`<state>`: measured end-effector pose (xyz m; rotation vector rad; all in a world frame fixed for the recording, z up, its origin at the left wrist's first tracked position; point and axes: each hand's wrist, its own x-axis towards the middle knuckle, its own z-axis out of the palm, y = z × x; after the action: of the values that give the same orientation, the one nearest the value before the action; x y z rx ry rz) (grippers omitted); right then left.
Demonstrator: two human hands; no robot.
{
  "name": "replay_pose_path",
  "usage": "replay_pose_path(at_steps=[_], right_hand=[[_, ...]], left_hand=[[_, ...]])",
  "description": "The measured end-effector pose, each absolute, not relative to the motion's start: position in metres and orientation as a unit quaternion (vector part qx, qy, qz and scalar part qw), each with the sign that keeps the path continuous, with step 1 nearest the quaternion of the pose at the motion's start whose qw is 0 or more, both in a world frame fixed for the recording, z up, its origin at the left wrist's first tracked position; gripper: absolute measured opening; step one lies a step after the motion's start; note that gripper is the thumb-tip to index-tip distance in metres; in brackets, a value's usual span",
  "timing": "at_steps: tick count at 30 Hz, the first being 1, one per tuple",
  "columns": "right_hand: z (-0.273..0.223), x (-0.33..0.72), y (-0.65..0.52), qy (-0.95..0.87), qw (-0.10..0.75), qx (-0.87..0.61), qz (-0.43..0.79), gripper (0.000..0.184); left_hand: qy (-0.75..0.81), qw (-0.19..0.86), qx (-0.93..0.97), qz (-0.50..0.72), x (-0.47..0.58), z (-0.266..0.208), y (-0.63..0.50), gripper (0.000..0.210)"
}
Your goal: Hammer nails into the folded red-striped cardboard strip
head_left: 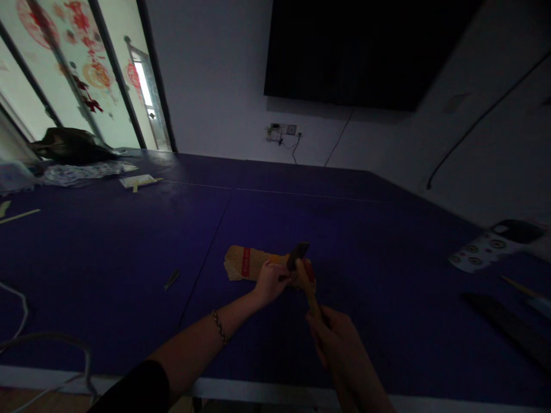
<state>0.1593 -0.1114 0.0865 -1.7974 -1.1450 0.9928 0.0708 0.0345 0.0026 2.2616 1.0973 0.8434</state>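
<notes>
A long tan, speckled piece with red bands (235,264) lies crosswise on the purple-covered table (275,215); I cannot tell its kind. My left hand (271,282) rests at its near side, thumb and fingers pinched together near its right part. What they pinch, if anything, is too dark to make out. My right hand (338,335) is closed around the wooden handle of a hammer (309,289). The dark hammer head is over the right part of the tan piece, beside my left fingertips; whether it touches cannot be told.
Small thread snips (171,280) lie left of my hands. A pale cylindrical item with round prints (477,252) and a dark flat strip (508,327) are on the right. White cables (81,341) run along the near left edge. A dark bag (71,144) sits far left.
</notes>
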Motion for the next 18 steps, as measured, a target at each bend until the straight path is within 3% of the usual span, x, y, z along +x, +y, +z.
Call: replay_pose_path(at_steps=[18], right_hand=[[0.0953,0.1517,-0.1148,-0.45,0.377,-0.725,0.361,0.025]], left_hand=[[0.381,0.248,0.832,0.319,0.0703,-0.0036,0.0372,0.005]])
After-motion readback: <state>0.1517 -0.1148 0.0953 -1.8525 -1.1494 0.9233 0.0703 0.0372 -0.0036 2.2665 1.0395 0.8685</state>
